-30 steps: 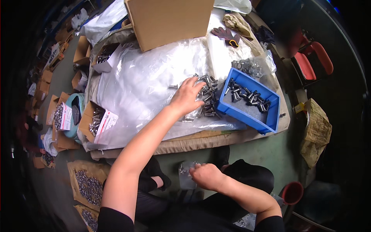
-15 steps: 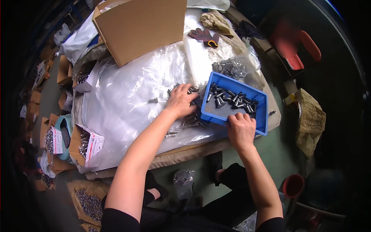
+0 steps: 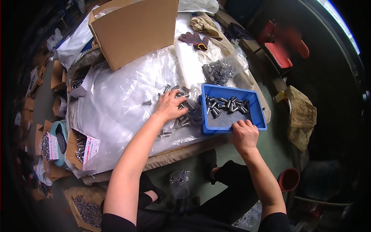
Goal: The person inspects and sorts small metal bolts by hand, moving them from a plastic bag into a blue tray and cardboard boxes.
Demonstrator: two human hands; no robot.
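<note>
My right hand (image 3: 245, 135) grips the near rim of a blue plastic bin (image 3: 232, 128), its fingers curled over the edge. Inside the bin, dark metal bolts (image 3: 232, 105) lie toward the far side, and part of the grey floor shows. Left of it, my left hand (image 3: 169, 107) rests with spread fingers on a loose pile of bolts (image 3: 184, 120), partly hiding them. One single bolt (image 3: 147, 102) lies apart, left of that hand. Everything sits on clear plastic sheeting (image 3: 119, 104) over a padded work surface.
A large cardboard box (image 3: 135, 34) stands at the back. Beyond the bin are a bag of bolts (image 3: 220, 71) and a dark work glove (image 3: 195, 40). Small boxes of metal parts (image 3: 80, 149) line the left edge. A red chair (image 3: 278, 54) stands far right.
The bin has turned so its near rim runs more level, and my right hand has stayed on it. More of the pile shows beside my left hand. The whole view has shifted slightly.
</note>
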